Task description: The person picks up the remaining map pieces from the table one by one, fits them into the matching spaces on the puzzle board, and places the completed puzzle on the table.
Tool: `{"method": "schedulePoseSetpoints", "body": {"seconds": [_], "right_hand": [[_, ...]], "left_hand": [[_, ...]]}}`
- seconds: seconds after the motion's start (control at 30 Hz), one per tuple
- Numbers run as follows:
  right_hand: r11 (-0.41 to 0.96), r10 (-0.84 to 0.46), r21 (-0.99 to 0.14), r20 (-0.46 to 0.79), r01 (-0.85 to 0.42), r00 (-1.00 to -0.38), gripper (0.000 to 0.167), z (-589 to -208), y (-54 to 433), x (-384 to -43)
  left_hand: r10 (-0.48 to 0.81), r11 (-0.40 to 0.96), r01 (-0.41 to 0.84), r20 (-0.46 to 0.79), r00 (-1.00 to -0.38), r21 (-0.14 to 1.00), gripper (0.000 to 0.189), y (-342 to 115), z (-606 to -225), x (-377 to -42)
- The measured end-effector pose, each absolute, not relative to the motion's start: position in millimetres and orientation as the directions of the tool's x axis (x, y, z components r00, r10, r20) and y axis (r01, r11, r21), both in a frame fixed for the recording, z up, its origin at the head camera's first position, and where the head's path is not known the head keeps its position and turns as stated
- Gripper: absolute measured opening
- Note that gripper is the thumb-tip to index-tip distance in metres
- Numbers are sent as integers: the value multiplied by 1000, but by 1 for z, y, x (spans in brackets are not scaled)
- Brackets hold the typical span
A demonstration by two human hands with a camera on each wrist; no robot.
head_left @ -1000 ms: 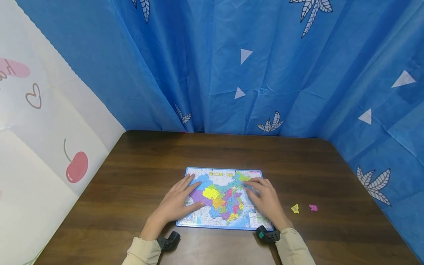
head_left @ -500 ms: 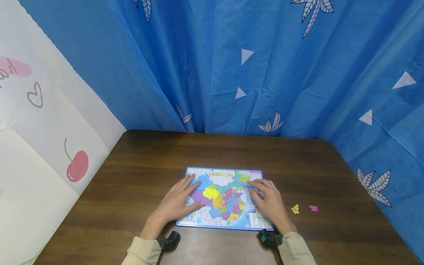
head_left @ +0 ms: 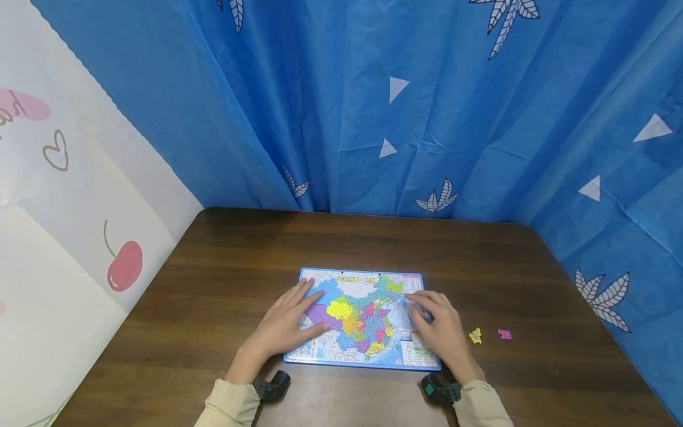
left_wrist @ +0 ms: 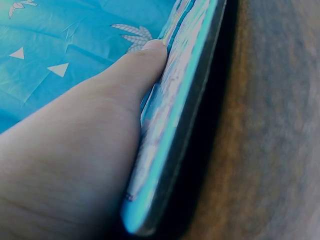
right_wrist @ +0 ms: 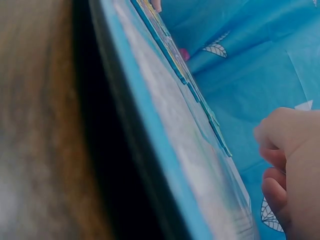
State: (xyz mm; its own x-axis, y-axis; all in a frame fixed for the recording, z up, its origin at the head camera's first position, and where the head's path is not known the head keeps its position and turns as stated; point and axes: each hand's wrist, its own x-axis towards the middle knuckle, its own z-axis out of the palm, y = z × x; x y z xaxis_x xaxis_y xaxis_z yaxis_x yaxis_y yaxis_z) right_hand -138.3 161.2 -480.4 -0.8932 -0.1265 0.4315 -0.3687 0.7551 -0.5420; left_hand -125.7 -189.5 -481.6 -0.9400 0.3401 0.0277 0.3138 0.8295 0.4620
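A map puzzle board (head_left: 354, 354) with a blue border lies on the table, its coloured pieces forming a map of China. My left hand (head_left: 288, 323) rests spread over the board's left side, thumb pointing in toward the yellow and orange pieces. In the left wrist view the thumb (left_wrist: 145, 62) lies along the board's surface. My right hand (head_left: 440, 323) is over the right edge of the board, with its fingers loosely bent and nothing visible between them. From the right wrist view, those fingers (right_wrist: 275, 185) hover a little off the board's face.
To the right of the board, a small yellow puzzle piece (head_left: 475, 335) and a pink one (head_left: 504, 334) lie loose on the dark wooden table (head_left: 256, 243). A blue curtain (head_left: 320, 118) hangs behind the table's far edge, and a white printed cloth (head_left: 80, 196) covers the left side.
My right hand has drawn back to the right, off the board's upper right pieces toward its edge. The left hand stays where it was.
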Motion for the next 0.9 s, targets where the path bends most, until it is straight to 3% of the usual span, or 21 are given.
{"method": "schedulePoseSetpoints", "body": {"seconds": [0.9], "right_hand": [[796, -36, -531, 437, -290, -899, 31, -478, 189, -116]], "left_hand": [[350, 827, 321, 24, -936, 461, 82, -191, -482, -127]]}}
